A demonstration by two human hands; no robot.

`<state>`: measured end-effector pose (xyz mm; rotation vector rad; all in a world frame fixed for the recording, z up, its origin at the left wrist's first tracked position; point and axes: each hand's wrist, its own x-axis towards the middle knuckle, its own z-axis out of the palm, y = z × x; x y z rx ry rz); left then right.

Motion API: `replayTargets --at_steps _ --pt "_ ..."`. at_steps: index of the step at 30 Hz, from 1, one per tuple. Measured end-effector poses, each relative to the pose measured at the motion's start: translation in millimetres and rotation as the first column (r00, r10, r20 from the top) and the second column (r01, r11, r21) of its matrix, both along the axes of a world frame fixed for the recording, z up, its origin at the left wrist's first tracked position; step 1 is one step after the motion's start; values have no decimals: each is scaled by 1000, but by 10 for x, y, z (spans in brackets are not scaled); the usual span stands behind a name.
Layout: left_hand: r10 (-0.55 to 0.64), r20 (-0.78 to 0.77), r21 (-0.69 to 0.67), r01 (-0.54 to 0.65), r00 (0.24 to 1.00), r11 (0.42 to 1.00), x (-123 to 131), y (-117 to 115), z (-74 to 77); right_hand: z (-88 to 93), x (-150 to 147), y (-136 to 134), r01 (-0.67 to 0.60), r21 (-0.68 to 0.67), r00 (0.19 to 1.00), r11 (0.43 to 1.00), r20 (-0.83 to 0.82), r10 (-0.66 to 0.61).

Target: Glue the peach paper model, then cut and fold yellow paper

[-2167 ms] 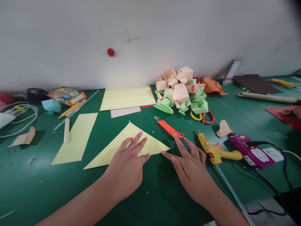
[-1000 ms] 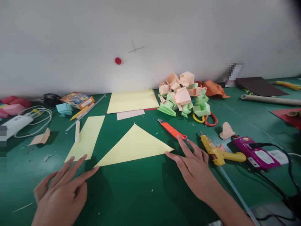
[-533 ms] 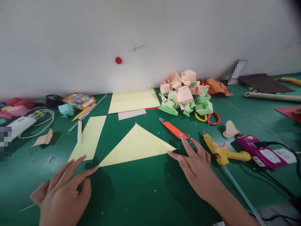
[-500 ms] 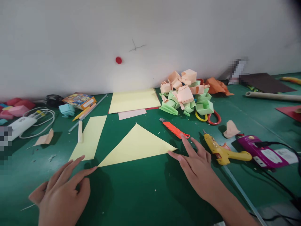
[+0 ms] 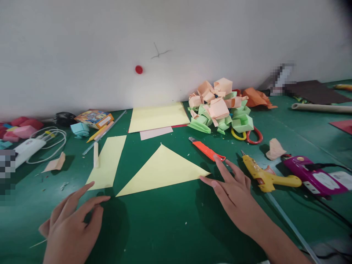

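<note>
On the green table [image 5: 162,227], midway between the 2 hands, lies the yellow paper triangle [image 5: 162,172], flat, with the pale yellow strip [image 5: 110,157] to its left and the orange cutter [image 5: 205,149] near its right corner.

The left hand [image 5: 73,216] is released, fingers loosely spread and grasping nothing; its index fingertip is just beside the triangle's left corner, apart from it. The right hand [image 5: 233,194] is also unclenched and grips nothing: 1 fingertip rests at the near edge by the right corner, and another reaches the cutter's handle, though whether it touches is hard to tell.

With only 1 fingertip on it, the triangle could likely swivel about its right corner if the left hand brushed it. A firm sideways push at that corner might also bend or crease the thin tip. The cutter's metal end faces the triangle's side, so a nudge to the handle could swing it into the paper. The glue gun [image 5: 266,176] seems far enough off to matter less.

The triangle's apex points away from the person, towards the wall [image 5: 96,55]. Its long axis follows the near edge, running left to right, with the right corner slightly farther away.
</note>
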<state>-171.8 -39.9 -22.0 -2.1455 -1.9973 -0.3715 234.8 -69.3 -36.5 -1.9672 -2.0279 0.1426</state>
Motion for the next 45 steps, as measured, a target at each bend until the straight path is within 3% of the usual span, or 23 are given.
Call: replayTargets --at_steps 3,16,28,33,37,40,45 --pt "75 12 20 -75 997 997 123 -29 19 1 1 6 -3 2 1000 1000 -6 3" --pt "49 9 15 -49 999 999 226 -39 88 27 0 22 4 -61 1000 998 -22 -5" --pt "-70 -14 -21 69 997 997 48 34 -10 21 -5 36 -50 19 998 999 -26 51" --pt "-171 29 -11 171 985 985 177 14 -44 13 -22 55 -73 45 997 996 -38 75" --pt "-278 8 -102 278 960 955 274 6 -99 -7 -17 61 -82 55 996 995 -34 83" --pt "-278 1 -149 275 961 950 258 26 -135 -7 -27 59 -56 70 998 996 -23 58" --pt "-261 22 -118 262 965 958 238 62 -140 13 -52 54 18 116 1000 993 -5 -18"
